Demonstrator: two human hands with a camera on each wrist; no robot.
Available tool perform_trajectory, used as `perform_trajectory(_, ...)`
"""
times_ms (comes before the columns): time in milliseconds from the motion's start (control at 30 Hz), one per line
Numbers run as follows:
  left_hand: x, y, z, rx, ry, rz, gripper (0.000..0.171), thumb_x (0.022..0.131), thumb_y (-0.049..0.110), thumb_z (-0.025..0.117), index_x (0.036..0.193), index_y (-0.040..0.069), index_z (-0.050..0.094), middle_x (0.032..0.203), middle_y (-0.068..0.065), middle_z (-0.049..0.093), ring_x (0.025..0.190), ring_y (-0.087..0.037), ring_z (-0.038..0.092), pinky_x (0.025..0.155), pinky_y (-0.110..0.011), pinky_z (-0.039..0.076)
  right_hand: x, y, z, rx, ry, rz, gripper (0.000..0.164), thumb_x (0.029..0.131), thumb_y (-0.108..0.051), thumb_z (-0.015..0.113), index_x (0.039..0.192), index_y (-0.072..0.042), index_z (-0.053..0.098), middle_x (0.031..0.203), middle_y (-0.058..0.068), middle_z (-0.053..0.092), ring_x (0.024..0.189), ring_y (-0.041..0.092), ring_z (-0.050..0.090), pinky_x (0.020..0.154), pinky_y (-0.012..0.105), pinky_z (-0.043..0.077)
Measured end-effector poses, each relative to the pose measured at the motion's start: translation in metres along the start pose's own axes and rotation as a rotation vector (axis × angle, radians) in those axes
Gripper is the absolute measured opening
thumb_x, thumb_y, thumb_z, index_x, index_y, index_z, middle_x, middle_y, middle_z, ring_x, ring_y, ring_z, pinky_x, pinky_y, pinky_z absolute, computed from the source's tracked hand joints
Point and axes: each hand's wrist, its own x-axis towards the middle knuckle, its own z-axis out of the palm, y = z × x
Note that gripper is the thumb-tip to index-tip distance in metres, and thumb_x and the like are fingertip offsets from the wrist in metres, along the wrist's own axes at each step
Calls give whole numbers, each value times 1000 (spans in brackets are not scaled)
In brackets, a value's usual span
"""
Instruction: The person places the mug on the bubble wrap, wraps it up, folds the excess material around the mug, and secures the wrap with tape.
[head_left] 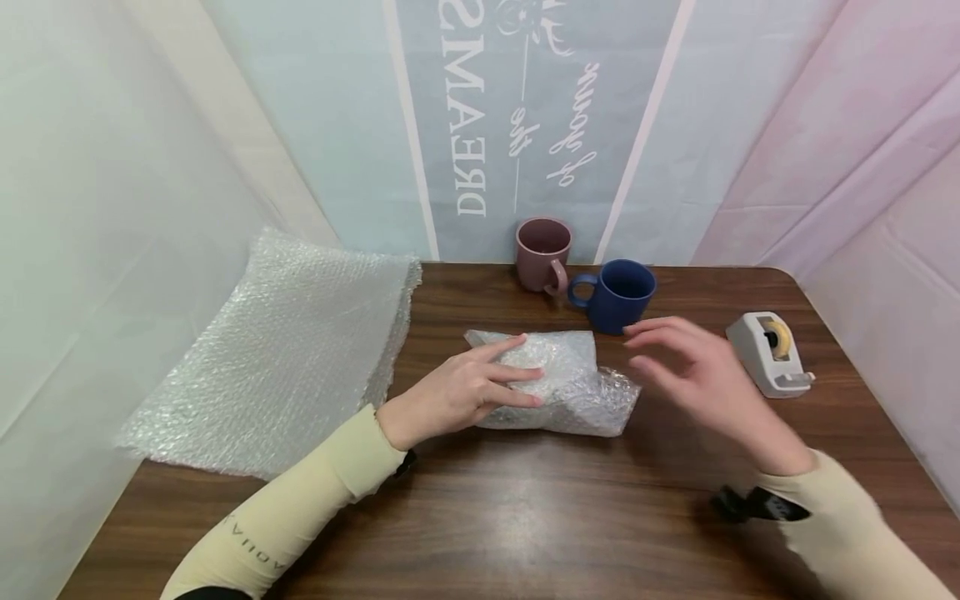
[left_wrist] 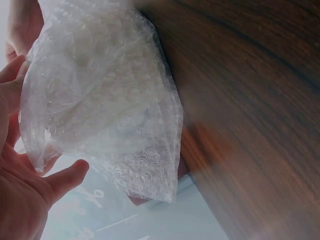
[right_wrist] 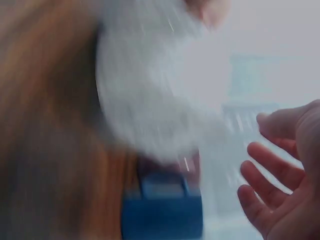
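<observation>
A bundle of bubble wrap (head_left: 558,358) lies on the table in front of me, its loose end flaring to the right. What it wraps is hidden by the cloudy layers. My left hand (head_left: 468,387) rests on top of it with fingers spread; in the left wrist view the thumb stands apart from the wrap (left_wrist: 110,90). To the right of the bundle, my right hand (head_left: 693,375) hovers with loosely bent fingers and holds nothing. In the right wrist view its fingers (right_wrist: 272,170) are apart from the blurred bundle (right_wrist: 155,85).
Behind the bundle stand a mauve mug (head_left: 542,258) and a blue mug (head_left: 618,298). A white tape dispenser (head_left: 765,354) sits at the right, beyond my right hand. Sheets of bubble wrap (head_left: 277,358) are stacked at the left, overhanging the table's edge. Fabric hangs along the back.
</observation>
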Motion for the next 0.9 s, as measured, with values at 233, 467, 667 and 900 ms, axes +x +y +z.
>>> perform_trajectory(233,0,0,1,-19,1,-8,47,87,-8,69,121,23,74,136,-1,61,142,-37,35,103,-31,45,-46,61,-76,-310,-26,423,31,84,-10,79,113,-4,69,108,19,68,87,8,55,68,23,36)
perform_trajectory(467,-1,-1,3,-25,11,-13,40,90,-1,71,122,23,74,135,-1,62,142,-36,36,106,-32,42,-92,122,-107,-269,-227,649,62,89,-24,76,127,16,47,114,41,54,100,52,52,71,37,41)
perform_trajectory(667,-1,-1,1,-23,-5,-17,40,90,1,72,123,24,73,135,-1,62,142,-36,36,109,-34,40,-103,137,-99,-127,-229,710,65,94,-20,70,137,16,37,105,22,65,93,22,62,61,17,39)
perform_trajectory(900,0,-2,0,-23,-30,-24,41,90,1,72,124,25,73,136,0,61,142,-35,36,109,-35,39,-106,144,-99,89,-162,771,59,93,-12,71,137,9,37,87,-24,59,77,-7,51,63,13,42)
